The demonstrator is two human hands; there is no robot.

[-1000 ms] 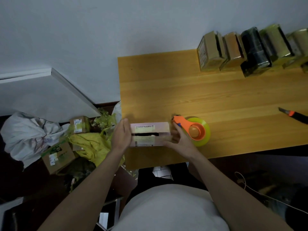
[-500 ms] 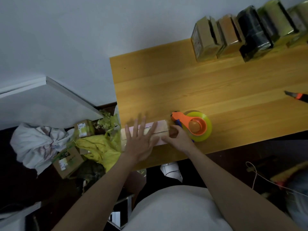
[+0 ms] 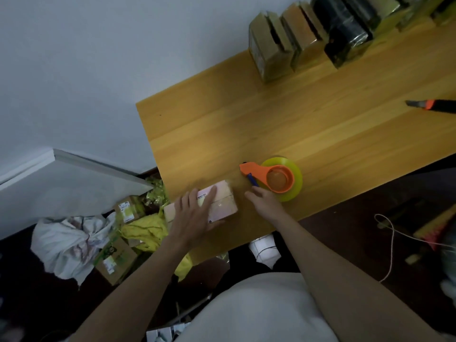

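A small pale pink box [image 3: 223, 202] lies at the near left corner of the wooden table [image 3: 296, 134]. My left hand [image 3: 193, 215] lies flat on top of the box with fingers spread. My right hand [image 3: 265, 202] hovers just right of the box, fingers relaxed, holding nothing, close to the blue handle of an orange tape dispenser [image 3: 269, 177] carrying a yellow-green tape roll [image 3: 294, 172].
Several wrapped packages [image 3: 271, 50] stand in a row along the table's far edge. A utility knife [image 3: 431, 105] lies at the right. On the floor to the left are cardboard boxes [image 3: 116, 257], yellow plastic [image 3: 145, 233] and a white cloth [image 3: 64, 240].
My left hand moved from the box's left end onto its top. My right hand let go of the box's right end and drew slightly away. The view tilted.
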